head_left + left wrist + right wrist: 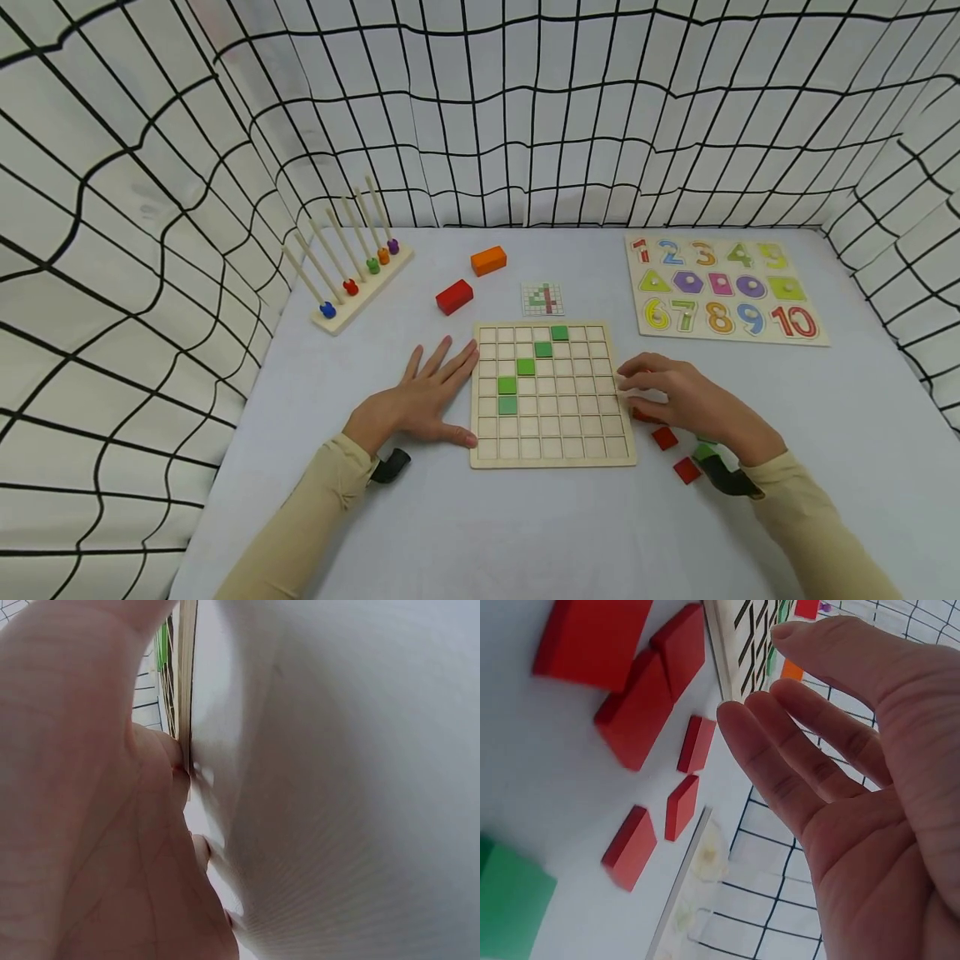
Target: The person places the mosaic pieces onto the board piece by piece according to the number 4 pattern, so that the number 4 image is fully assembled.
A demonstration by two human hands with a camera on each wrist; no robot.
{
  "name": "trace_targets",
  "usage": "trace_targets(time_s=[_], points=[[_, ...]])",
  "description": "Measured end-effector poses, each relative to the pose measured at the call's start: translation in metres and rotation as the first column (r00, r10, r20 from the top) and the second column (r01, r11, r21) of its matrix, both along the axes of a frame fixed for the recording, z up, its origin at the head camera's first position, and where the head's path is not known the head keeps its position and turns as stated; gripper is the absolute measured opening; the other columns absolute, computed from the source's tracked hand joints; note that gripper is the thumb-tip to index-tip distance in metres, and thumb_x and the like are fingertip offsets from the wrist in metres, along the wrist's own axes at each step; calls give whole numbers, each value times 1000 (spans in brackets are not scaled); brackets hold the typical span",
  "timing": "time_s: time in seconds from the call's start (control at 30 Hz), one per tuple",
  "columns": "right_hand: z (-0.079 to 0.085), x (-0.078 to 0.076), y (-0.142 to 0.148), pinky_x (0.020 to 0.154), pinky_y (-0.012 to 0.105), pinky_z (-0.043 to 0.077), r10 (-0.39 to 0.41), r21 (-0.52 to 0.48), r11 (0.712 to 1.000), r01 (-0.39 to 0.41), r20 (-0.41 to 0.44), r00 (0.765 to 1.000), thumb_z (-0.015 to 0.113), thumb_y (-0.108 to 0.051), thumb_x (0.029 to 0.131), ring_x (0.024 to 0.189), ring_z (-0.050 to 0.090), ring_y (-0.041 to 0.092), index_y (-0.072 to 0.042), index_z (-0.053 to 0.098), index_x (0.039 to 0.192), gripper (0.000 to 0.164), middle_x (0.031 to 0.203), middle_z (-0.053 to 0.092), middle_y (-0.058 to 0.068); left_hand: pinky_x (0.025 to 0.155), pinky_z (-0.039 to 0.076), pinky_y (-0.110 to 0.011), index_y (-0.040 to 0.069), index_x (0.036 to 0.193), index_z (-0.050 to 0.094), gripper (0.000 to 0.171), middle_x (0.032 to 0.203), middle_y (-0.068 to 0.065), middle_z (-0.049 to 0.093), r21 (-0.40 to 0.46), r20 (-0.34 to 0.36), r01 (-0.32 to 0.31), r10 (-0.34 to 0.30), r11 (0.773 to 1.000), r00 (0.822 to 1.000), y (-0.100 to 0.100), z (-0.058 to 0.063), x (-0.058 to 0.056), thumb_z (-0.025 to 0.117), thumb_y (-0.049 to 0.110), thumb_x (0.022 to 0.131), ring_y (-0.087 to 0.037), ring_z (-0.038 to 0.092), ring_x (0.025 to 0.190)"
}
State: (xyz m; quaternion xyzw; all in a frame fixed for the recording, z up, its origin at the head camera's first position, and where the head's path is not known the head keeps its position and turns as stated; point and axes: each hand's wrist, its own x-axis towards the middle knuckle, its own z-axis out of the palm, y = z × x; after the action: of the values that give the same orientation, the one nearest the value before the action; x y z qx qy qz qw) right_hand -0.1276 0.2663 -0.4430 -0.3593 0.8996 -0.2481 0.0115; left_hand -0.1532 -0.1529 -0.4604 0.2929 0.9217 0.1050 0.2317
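A wooden grid board [551, 454] lies in the middle of the table, with several green square tiles [526, 367] in a stepped line in its cells. My left hand [427, 402] rests flat with spread fingers, its thumb and fingertips touching the board's left edge; the left wrist view shows mostly palm and table. At the board's right edge hovers my right hand [678, 398], its fingers loosely bent. The right wrist view shows nothing between that thumb and the fingers. Loose red tiles [630, 847] lie beside and under this hand, along with a green tile [510, 900].
Behind the board lies a small pattern card [542, 298]. A red block [454, 297] and an orange block [489, 261] are to its left. A peg stand with beads [363, 287] stands back left, a number puzzle [727, 287] back right. Black netting [532, 87] surrounds the table.
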Motion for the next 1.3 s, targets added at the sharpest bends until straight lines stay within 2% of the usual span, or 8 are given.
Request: trace_targets(time_s=[0.47,0.7,1.07,1.2,1.3], points=[[1,8,30,77,37,67,-92,13,996,93,-62,994,92,2,78,102,71,26,-7,83,107,32,114,75,9,131,-11,-72,14,174,0,130,184,-3,-8,0,-2,5,-5,1000,1000,0,-1,-2,74,74,86,-40,-15,169],[0,11,45,77,32,67,-137,56,989,140,-49,989,93,-2,78,96,69,17,-11,84,104,29,105,74,0,131,-10,-71,14,174,0,129,184,-2,-8,13,-1,6,-6,1000,1000,0,0,-1,74,74,87,-40,-15,169],[5,24,64,77,28,65,-202,112,975,193,81,976,95,-15,80,101,68,22,-16,84,109,31,108,73,-1,131,-12,-71,15,174,-1,130,183,-1,-10,11,2,7,-7,1000,1000,-1,-1,-2,73,75,86,-39,-17,168],[6,27,67,76,25,64,-198,126,975,184,105,975,96,-19,79,98,66,17,-19,84,107,30,105,72,-5,130,-11,-72,13,174,1,129,184,-3,-7,27,-4,9,-8,1000,1000,-2,-2,-2,74,74,86,-41,-15,168],[7,28,67,73,22,62,-177,137,979,151,205,963,96,-27,80,91,64,9,-23,83,101,25,99,70,-10,131,-11,-72,14,174,1,129,184,-2,-7,30,-5,7,-6,1000,1000,-2,-3,-1,75,74,86,-40,-15,169]])
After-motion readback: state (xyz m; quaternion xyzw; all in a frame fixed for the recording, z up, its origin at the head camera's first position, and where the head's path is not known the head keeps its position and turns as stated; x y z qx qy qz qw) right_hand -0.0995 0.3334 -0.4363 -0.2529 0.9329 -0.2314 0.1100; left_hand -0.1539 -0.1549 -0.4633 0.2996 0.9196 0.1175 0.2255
